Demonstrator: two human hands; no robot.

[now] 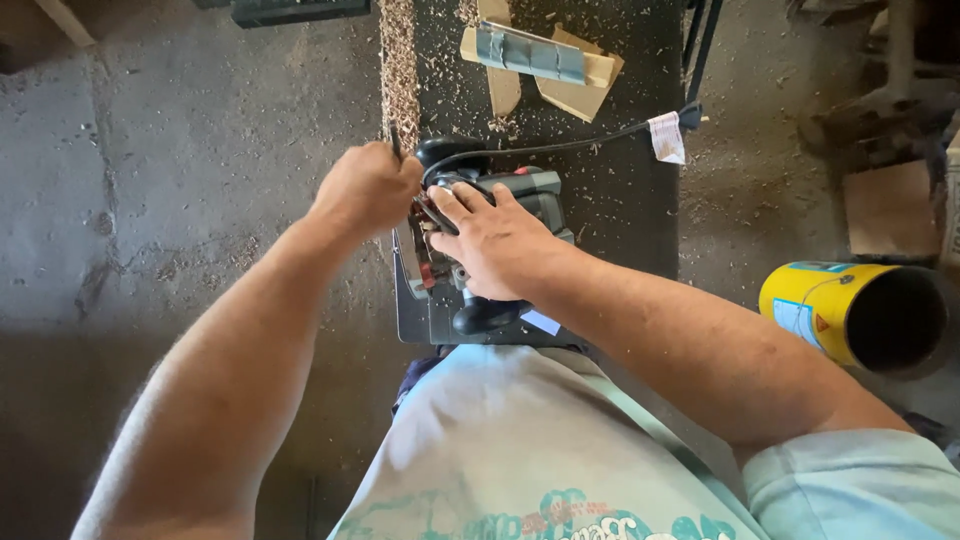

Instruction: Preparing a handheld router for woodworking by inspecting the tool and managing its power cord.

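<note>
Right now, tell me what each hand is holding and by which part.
The left hand is fisted around a thin dark tool, gripped near its lower end. The right hand lies flat across the top of the power planer, pressing rather than gripping.

My left hand [368, 187] is closed in a fist, knuckles up, forearm reaching in from the lower left. My right hand [492, 240] lies flat, palm down, fingers [455, 200] spread toward the left hand, forearm coming from the right.
</note>
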